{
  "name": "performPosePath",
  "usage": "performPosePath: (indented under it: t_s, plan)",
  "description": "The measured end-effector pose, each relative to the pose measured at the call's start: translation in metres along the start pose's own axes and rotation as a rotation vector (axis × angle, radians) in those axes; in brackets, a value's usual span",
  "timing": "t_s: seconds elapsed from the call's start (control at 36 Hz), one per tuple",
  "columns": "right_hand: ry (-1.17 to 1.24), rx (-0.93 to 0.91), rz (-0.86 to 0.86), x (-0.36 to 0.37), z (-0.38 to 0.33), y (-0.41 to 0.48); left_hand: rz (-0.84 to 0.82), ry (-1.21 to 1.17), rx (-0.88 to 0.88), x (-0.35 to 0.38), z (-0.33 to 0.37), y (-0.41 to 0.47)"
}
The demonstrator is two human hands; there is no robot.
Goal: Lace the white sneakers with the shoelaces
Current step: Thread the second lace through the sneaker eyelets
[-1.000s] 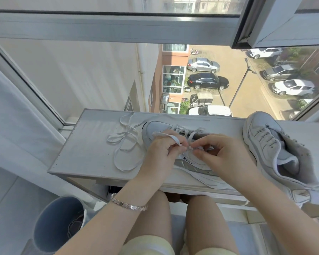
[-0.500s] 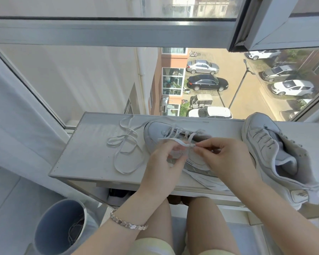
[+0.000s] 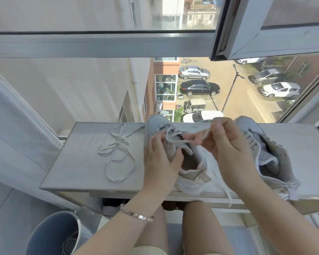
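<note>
A white sneaker (image 3: 190,172) lies on the grey shelf (image 3: 81,162) in front of me, toe pointing away, partly laced. My left hand (image 3: 160,155) grips its left side near the tongue, thumb at the opening. My right hand (image 3: 223,142) pinches the shoelace (image 3: 177,137) threaded through this shoe and holds it raised to the right; the lace's other end trails off the shelf's front edge. A second white sneaker (image 3: 265,150) lies on its side at the right, partly behind my right hand. A loose white shoelace (image 3: 118,153) lies coiled on the shelf to the left.
The shelf stands against an open window (image 3: 265,34), with a car park far below. A blue-grey bin (image 3: 53,234) sits on the floor at lower left. My knees are under the shelf's front edge.
My right hand has drawn the lace up and to the right. My left hand has shifted from pinching the lace to gripping the sneaker's side. The sneaker now sits more toe-away.
</note>
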State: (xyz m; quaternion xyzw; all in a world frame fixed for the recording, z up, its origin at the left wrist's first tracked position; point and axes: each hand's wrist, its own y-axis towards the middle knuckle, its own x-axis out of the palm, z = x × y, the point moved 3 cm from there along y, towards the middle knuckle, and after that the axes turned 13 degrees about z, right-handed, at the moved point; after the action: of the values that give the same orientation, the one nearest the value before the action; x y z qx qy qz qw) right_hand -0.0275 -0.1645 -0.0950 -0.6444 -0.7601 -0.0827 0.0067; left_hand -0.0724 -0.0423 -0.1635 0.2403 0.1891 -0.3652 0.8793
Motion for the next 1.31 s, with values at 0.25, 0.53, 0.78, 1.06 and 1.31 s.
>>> performPosePath:
  t_s: [0.25, 0.53, 0.78, 1.06, 1.31]
  plan:
    - [0.008, -0.074, 0.424, -0.061, -0.059, 0.041, -0.119, -0.034, 0.094, -0.006, -0.010, 0.007]
    - [-1.205, -0.307, -0.448, 0.006, 0.008, 0.026, -0.142, -0.072, -0.033, -0.008, -0.010, 0.008]
    - [-1.032, -0.703, -0.352, 0.013, 0.025, 0.015, -0.106, -0.088, 0.007, -0.016, -0.010, 0.008]
    - [-0.153, -0.097, -0.130, -0.018, -0.026, 0.010, -0.034, -0.039, 0.052, -0.020, -0.004, 0.009]
    - [0.370, 0.281, -0.156, 0.002, -0.026, 0.016, -0.371, -0.263, -0.010, -0.022, 0.051, -0.001]
